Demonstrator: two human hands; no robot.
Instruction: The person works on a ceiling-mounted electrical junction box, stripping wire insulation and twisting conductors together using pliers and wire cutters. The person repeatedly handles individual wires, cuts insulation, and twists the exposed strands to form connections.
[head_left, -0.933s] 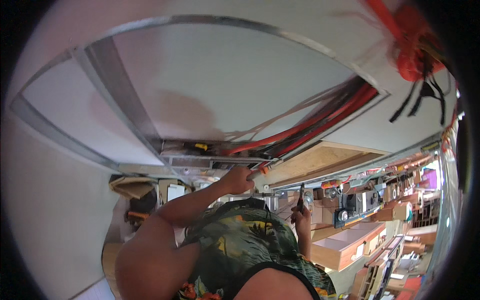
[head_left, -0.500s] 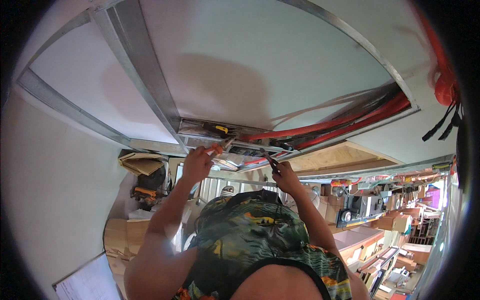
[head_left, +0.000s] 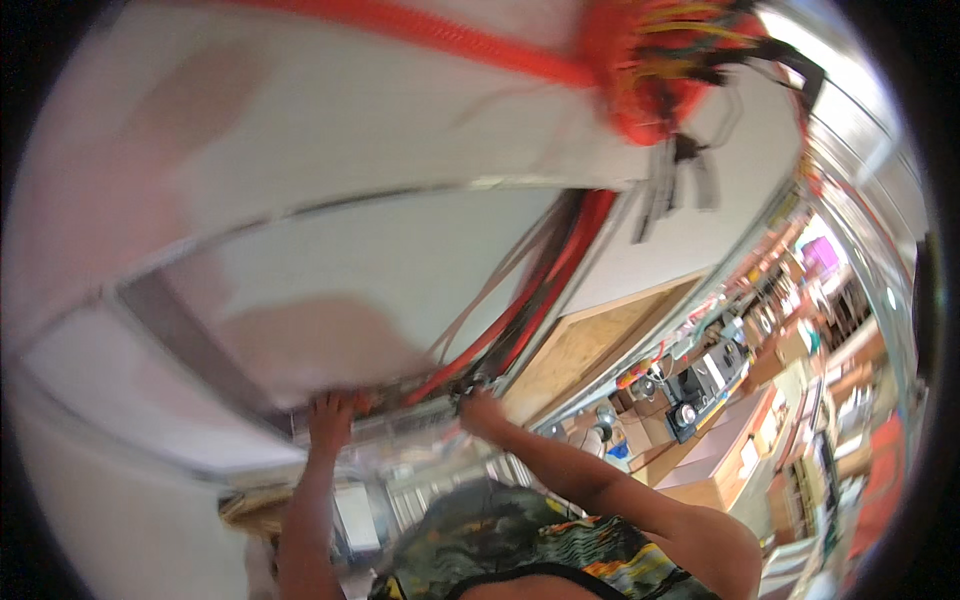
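Observation:
My left hand [head_left: 332, 422] is at the lower metal ledge of the framed panel opening. Its fingers are curled at the orange handle of a tool [head_left: 362, 403], whose head is smeared by motion. To its right, my right hand [head_left: 482, 415] is closed round a dark tool [head_left: 468, 386] at the same ledge; blur hides its exact kind. Red corrugated conduits [head_left: 560, 270] run down the right side of the opening to the ledge between and beside my hands. A grey metal stud [head_left: 190, 340] crosses the white board left of my left hand.
Overhead hangs an orange-red coil [head_left: 650, 70] with loose wires and black ends. A wooden-lined recess [head_left: 610, 330] lies right of the opening. Far below right are a cluttered workshop with boxes, a black machine [head_left: 700, 395] and shelving. Cardboard [head_left: 250, 512] stands at lower left.
My view has swung up and to the right, bringing the orange-red coil and conduit overhead into sight. Both hands remain at the ledge, now lower left in the picture and blurred.

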